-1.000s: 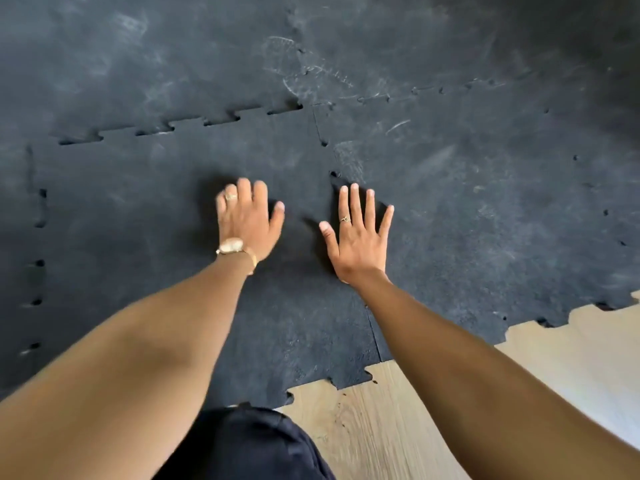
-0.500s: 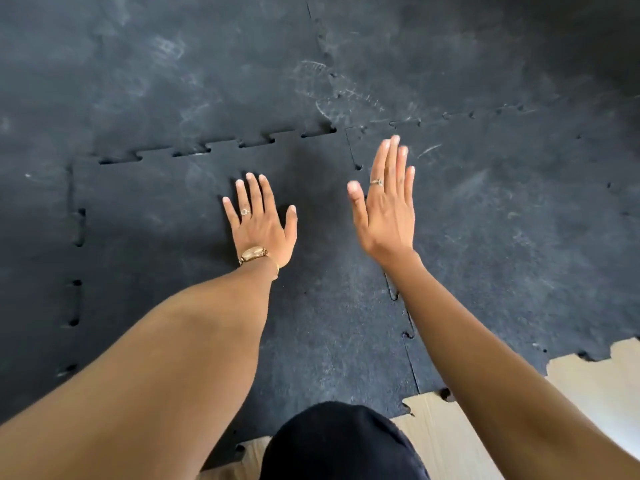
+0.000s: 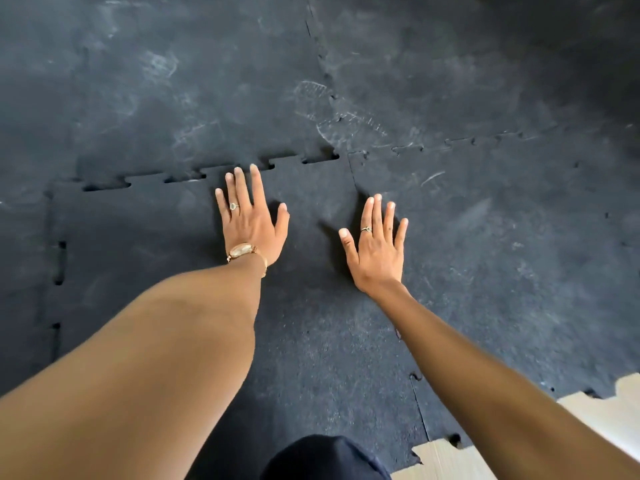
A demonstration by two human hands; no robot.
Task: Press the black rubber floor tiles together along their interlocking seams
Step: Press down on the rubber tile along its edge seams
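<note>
Black rubber floor tiles cover the floor. The near tile (image 3: 145,244) shows open gaps in its toothed far seam (image 3: 194,178) and along its left seam (image 3: 60,265). My left hand (image 3: 251,220) lies flat and spread on this tile, fingertips reaching the far seam. My right hand (image 3: 377,244) lies flat with fingers apart over the lengthwise seam (image 3: 420,407) between the near tile and the right tile (image 3: 502,254). Neither hand holds anything. The far tiles (image 3: 173,81) look joined more tightly.
Bare light wood floor (image 3: 446,459) shows at the lower right past the tiles' toothed edge. My dark-clothed knee (image 3: 325,459) rests at the bottom centre. White scuff marks (image 3: 339,126) streak the far tiles.
My left hand slid forward to the far seam. My right hand, lifted half a second ago, came down flat on the lengthwise seam. The view moved forward over the tiles.
</note>
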